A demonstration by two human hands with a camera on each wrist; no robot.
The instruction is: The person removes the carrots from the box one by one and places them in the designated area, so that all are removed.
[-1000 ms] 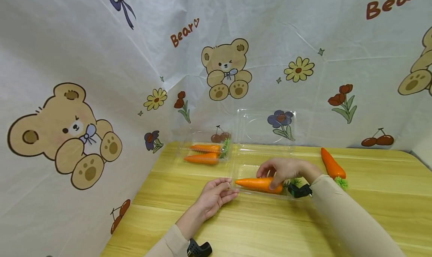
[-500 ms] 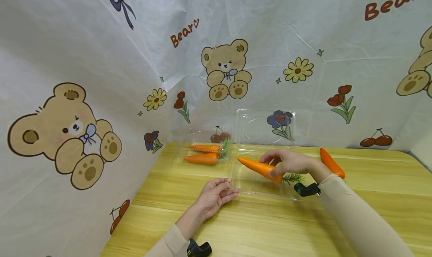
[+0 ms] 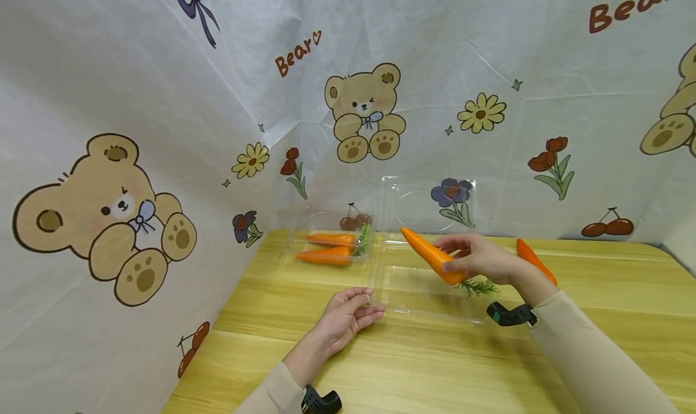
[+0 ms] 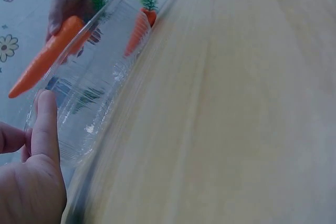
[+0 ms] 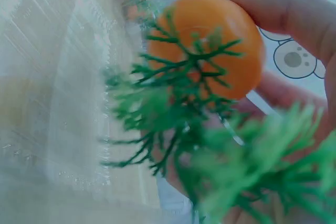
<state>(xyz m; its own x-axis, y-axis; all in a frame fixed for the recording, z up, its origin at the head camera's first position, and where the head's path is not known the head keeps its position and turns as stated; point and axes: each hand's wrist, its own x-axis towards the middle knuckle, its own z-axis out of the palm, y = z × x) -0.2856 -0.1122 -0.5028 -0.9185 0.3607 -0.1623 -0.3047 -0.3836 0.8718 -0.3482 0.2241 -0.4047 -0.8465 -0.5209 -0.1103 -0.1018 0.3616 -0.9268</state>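
My right hand (image 3: 480, 258) grips an orange carrot (image 3: 429, 254) near its thick end, thumb on the near side. The carrot is held above an open clear plastic clamshell container (image 3: 424, 315), its tip pointing up and left. Green leaves (image 5: 173, 103) trail from its crown, filling much of the right wrist view. At the container's near left corner, my left hand (image 3: 348, 320) pinches the rim between thumb and fingers; the left wrist view shows the same fingers (image 4: 46, 124) on the edge. The container's lid (image 3: 426, 205) stands raised at the back. No carrot lies in its base.
A second clear container (image 3: 290, 245) holding two carrots (image 3: 325, 255) stands at the back left. Another carrot (image 3: 533, 260) lies on the wooden table (image 3: 413, 365) to the right, partly behind my right wrist. A bear-print cloth (image 3: 435, 45) hangs behind.
My right hand has lifted the carrot up out of the container's base and shifted it slightly right, its tip tilting upward. The left hand has stayed at the container's corner.
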